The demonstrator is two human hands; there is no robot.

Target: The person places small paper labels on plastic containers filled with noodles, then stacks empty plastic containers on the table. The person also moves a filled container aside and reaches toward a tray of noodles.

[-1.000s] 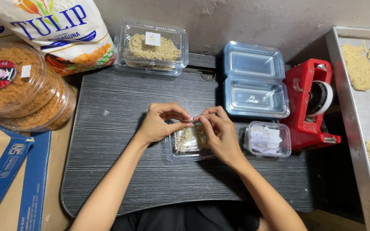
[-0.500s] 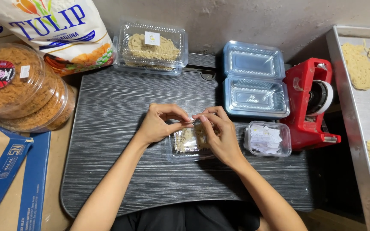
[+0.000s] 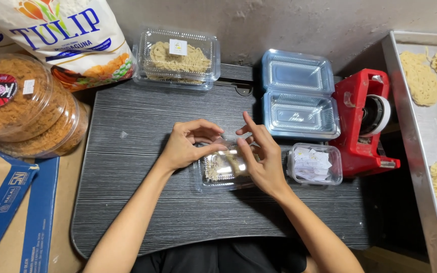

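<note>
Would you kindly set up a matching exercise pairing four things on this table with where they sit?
1. tape dispenser
2. noodle box
3. empty box
4. small box

a. between both hands
b. open, beside the dispenser
c. far edge, near the flour bag
d. right, by the tray

Pairs: 1-d, 2-c, 3-b, 4-a

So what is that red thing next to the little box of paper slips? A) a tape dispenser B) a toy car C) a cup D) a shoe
A: the red tape dispenser holds a white roll of tape and stands just right of the small clear box of paper slips.
</note>
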